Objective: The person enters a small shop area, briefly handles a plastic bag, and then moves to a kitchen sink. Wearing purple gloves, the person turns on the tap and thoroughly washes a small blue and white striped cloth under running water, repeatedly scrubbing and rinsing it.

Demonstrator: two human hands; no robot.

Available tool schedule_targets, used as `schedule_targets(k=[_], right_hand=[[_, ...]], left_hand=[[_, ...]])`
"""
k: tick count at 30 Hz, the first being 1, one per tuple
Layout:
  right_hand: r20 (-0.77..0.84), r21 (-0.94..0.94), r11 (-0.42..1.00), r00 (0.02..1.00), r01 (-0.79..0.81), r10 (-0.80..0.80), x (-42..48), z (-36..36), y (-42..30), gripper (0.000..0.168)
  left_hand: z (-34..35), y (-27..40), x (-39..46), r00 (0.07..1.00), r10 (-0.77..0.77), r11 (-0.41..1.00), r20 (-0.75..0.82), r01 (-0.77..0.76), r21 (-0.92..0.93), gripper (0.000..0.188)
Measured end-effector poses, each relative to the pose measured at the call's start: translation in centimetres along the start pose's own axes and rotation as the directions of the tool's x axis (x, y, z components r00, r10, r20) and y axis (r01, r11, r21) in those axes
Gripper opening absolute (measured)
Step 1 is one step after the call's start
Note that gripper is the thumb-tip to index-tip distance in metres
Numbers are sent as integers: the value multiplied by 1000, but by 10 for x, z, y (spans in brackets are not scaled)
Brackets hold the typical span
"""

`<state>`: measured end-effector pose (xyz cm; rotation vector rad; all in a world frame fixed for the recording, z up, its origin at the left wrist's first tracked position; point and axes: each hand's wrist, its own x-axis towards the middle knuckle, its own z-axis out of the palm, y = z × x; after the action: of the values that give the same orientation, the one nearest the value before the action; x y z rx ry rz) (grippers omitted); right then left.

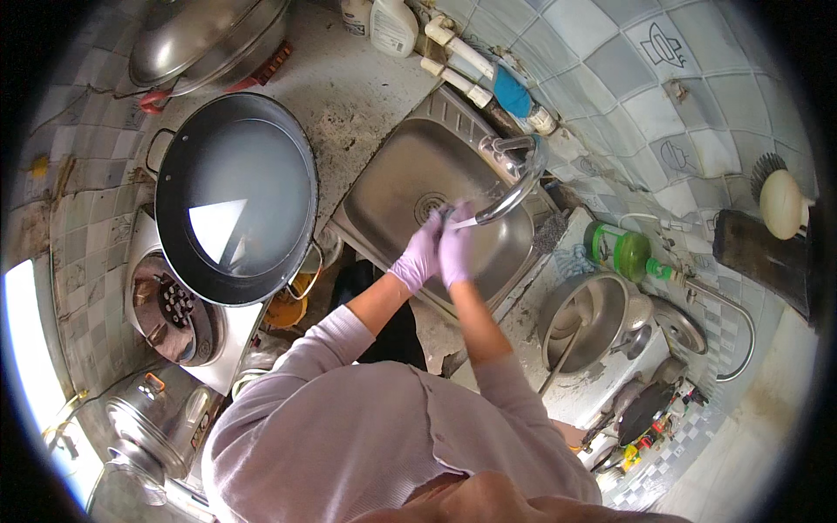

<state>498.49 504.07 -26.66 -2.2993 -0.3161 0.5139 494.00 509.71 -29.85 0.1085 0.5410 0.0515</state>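
Over the stainless steel sink basin (386,170), my left hand (420,253) and my right hand (457,247) press together, both in thin lavender gloves. Water runs onto them from the curved chrome faucet (507,201), whose spout ends just above the right hand. A small dark grey patch (446,212) shows between the fingers; blur keeps me from telling whether it is a held thing. The round drain strainer (431,206) lies just beyond the fingertips. On the basin's right rim rests a grey mesh scouring pad (550,232).
Left of the sink, a large black pan (171,196) of cloudy water stands above a gas burner (176,307). A lidded wok (196,49) sits behind it. To the right are a metal pot (556,314) with a ladle and a green bottle (631,255). White pipes (458,49) line the wall.
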Motion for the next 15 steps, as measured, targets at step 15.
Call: schedule_targets(k=[15], right_hand=[[-56,706,709,996,-13,75,-17,-6,1,29]], left_hand=[[13,-16,-14,945,0,951,-327,102,293,31]])
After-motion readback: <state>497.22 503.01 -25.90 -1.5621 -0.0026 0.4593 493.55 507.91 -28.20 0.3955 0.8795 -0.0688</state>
